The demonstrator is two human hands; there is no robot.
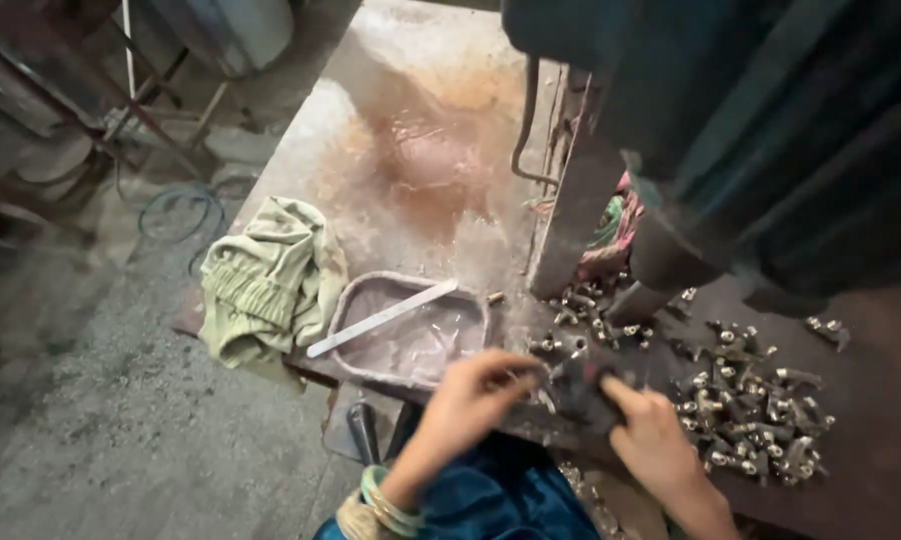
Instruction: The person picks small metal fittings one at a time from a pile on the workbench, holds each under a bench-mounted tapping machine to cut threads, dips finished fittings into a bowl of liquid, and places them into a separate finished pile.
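Note:
My left hand (pixel 475 395) and my right hand (pixel 650 435) meet at the front edge of a dark metal press table (pixel 870 400). Between their fingertips sits a small dark metal fitting (pixel 575 380), gripped from both sides. A pile of several small brass-tipped fittings (pixel 750 410) lies just right of my right hand. More of them are scattered (pixel 595 315) under the press ram (pixel 660 270). My left wrist wears green bangles (pixel 385 500).
A shallow grey tray (pixel 355 300) with a flat metal strip (pixel 380 318) stands left of my hands. A crumpled pale green cloth (pixel 270 275) lies beyond it. The wet, rust-stained slab (pixel 420 150) stretches behind. A dark green machine body (pixel 770 120) looms at the upper right.

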